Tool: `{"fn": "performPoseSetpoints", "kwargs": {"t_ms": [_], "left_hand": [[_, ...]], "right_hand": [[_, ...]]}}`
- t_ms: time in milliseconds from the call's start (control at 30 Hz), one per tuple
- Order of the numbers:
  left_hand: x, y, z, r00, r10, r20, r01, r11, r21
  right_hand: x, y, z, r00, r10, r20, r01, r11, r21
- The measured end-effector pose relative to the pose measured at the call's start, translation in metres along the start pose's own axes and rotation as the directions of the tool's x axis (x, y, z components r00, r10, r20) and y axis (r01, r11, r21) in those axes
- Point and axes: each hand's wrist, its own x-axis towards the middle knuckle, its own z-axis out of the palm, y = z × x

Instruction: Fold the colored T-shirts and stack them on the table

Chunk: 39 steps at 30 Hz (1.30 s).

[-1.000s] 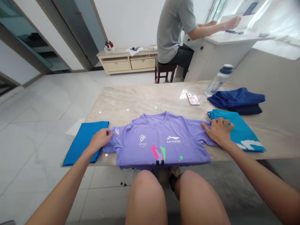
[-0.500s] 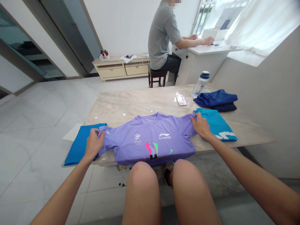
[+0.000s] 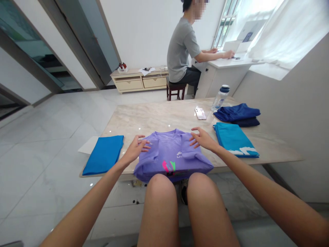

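A purple T-shirt (image 3: 164, 154) lies on the marble-look table (image 3: 154, 113) in front of my knees, neckline away from me. Both sleeves are folded inward over its front, partly covering the white logo. Its lower part hangs over the near edge. My left hand (image 3: 137, 148) hovers at the shirt's left side, fingers apart, holding nothing. On the right side my right hand (image 3: 202, 138) is likewise open, its fingertips over or just touching the folded sleeve; I cannot tell which.
Folded blue cloth (image 3: 104, 154) lies at the table's left, folded turquoise cloth (image 3: 235, 139) at the right. Behind that are dark blue garments (image 3: 238, 113), a water bottle (image 3: 220, 98) and a phone (image 3: 200, 113). A person (image 3: 181, 51) sits at a white desk (image 3: 226, 72) beyond.
Both hands have moved inward and let go of the sleeves, which were stretched out sideways and now lie folded over the shirt's front. The view has shifted slightly.
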Motion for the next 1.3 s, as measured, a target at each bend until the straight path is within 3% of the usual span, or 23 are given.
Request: {"fn": "performPoseSetpoints", "kwargs": {"t_ms": [67,133,233,367,500,667,867,967,1033,1067,1167,1300], "left_hand": [[-0.007,-0.017,0.013,0.993,0.121,-0.005,-0.118,0.979,0.166],[-0.016,-0.039,0.025,0.979,0.206,-0.006,-0.185,0.893,0.410],[-0.027,-0.067,0.045,0.971,0.219,0.091,-0.227,0.742,0.631],[-0.024,-0.083,0.066,0.962,0.240,0.129,-0.251,0.598,0.761],[0.011,-0.082,0.066,0.955,0.274,0.109,-0.249,0.552,0.796],[0.076,-0.075,0.061,0.957,0.265,0.116,-0.249,0.553,0.795],[0.122,-0.070,0.044,0.921,0.360,0.151,-0.352,0.597,0.721],[0.151,-0.072,0.017,0.927,0.361,-0.099,-0.230,0.757,0.612],[0.175,-0.071,-0.001,0.941,0.220,-0.258,-0.081,0.884,0.460],[0.185,-0.069,-0.009,0.954,0.121,-0.274,-0.013,0.931,0.366],[0.208,-0.058,-0.024,0.989,-0.123,-0.088,0.138,0.972,0.190],[0.221,-0.034,-0.030,0.969,-0.200,0.144,0.136,0.921,0.365]], "right_hand": [[-0.009,0.011,0.014,0.995,-0.090,-0.040,0.088,0.995,-0.053],[-0.019,0.026,0.029,0.969,-0.239,-0.064,0.216,0.943,-0.252],[-0.034,0.048,0.056,0.923,-0.381,0.060,0.364,0.811,-0.458],[-0.041,0.064,0.083,0.919,-0.375,0.121,0.376,0.743,-0.554],[-0.017,0.067,0.084,0.925,-0.366,0.099,0.351,0.727,-0.590],[0.042,0.064,0.077,0.937,-0.337,0.092,0.320,0.721,-0.614],[0.084,0.059,0.053,0.929,-0.351,0.116,0.352,0.748,-0.563],[0.113,0.063,0.021,0.922,-0.386,0.013,0.345,0.806,-0.481],[0.139,0.067,0.000,0.939,-0.340,-0.048,0.285,0.849,-0.445],[0.153,0.069,-0.009,0.957,-0.288,-0.041,0.243,0.869,-0.431],[0.187,0.072,-0.026,0.991,-0.098,0.086,0.124,0.910,-0.395],[0.210,0.064,-0.034,0.955,0.009,0.295,0.120,0.902,-0.415]]}}
